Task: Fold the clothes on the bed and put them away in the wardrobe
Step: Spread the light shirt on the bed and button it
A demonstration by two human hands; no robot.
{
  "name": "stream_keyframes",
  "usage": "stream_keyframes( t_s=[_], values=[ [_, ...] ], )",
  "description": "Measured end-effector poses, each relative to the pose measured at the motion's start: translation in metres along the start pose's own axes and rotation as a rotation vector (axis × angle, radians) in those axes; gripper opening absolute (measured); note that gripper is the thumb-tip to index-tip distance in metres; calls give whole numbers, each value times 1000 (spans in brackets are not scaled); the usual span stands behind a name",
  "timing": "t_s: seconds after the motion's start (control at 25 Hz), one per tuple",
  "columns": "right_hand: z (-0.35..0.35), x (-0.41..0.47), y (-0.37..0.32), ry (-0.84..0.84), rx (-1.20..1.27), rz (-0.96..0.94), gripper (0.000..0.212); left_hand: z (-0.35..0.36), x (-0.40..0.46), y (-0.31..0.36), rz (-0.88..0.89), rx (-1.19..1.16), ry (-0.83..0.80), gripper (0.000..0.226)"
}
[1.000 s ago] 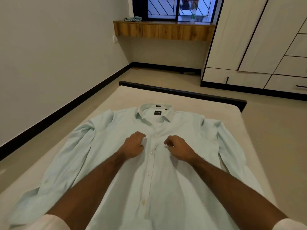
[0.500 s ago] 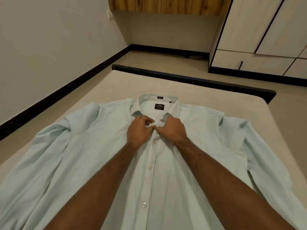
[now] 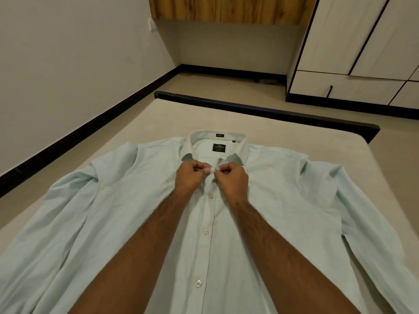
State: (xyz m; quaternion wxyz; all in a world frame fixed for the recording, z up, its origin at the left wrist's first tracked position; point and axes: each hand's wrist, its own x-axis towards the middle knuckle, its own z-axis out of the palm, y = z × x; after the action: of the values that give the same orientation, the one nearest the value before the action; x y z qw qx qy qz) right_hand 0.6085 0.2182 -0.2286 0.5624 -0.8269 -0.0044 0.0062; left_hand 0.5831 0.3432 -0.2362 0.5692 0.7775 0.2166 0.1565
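A pale mint long-sleeved shirt (image 3: 283, 200) lies face up and spread flat on the bed (image 3: 272, 125), collar away from me, both sleeves out to the sides. Its button placket runs down the middle toward me. My left hand (image 3: 190, 177) and my right hand (image 3: 233, 180) meet just below the collar. Each one pinches an edge of the shirt front near the top button, fingers curled. The white wardrobe (image 3: 353, 41) stands at the far right with its doors shut.
A black bed frame edge (image 3: 260, 109) borders the far side of the mattress. Beige floor lies between the bed and the wardrobe. A wooden shelf (image 3: 226, 10) hangs on the far wall. A white wall with black skirting runs along the left.
My hands climbed from mid-chest of the shirt to just under the collar and closed on the placket edges. The view tilted down and came closer to the shirt.
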Motion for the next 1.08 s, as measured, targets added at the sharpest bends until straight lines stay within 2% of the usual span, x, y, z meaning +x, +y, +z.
stream_keyframes(
  t_s=[0.36, 0.56, 0.68, 0.76, 0.84, 0.96, 1.08],
  values=[
    [6, -7, 17, -26, -62, -180, 12, -2, 3, -4, -18, -16, -68, 12],
    [0, -10, 15, -46, 24, -117, 19, 0, -4, -1, -33, -70, -10, 5],
    [-1, -10, 18, -71, 22, -140, 23, -3, -12, 6, -25, -127, -55, 8],
    [-1, -8, 21, -93, 41, -152, 26, -5, -14, 8, -18, -106, -57, 1],
    [-1, -7, 22, -101, 73, -143, 28, -5, -13, 7, -14, -71, -34, 7],
    [-1, -6, 22, -97, 82, -143, 23, 0, -14, 6, -13, 9, 21, 13],
    [2, -5, 23, -90, 46, -162, 7, 6, -17, 4, -10, 54, 92, 20]
  ],
)
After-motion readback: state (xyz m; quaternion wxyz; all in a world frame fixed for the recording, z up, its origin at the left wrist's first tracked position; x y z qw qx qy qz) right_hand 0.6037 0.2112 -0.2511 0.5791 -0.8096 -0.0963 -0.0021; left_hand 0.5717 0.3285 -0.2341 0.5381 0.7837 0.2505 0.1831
